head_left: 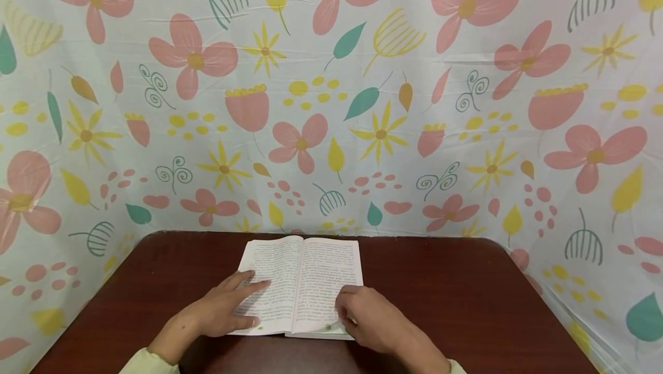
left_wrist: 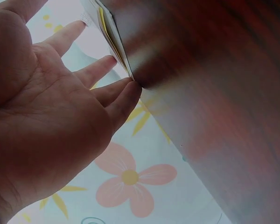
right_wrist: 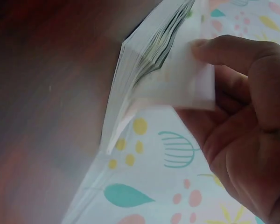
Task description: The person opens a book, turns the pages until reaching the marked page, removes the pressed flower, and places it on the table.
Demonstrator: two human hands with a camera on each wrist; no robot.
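At the lower left of the head frame a pale sleeve (head_left: pixel 150 362) leads to the left hand (head_left: pixel 220 308), whose fingers are spread wide and rest on the left side of the open book (head_left: pixel 299 285), near its outer edge. The book lies at the lower middle of the frame on a dark reddish-brown table (head_left: pixel 456 287), with small print (head_left: pixel 274 270) (too fine to read) down both sides. At its lower right edge, the right hand (head_left: pixel 375 319) is drawn narrow and pinches a page (right_wrist: pixel 186 88), which bends away from the rest of the book in the right wrist view
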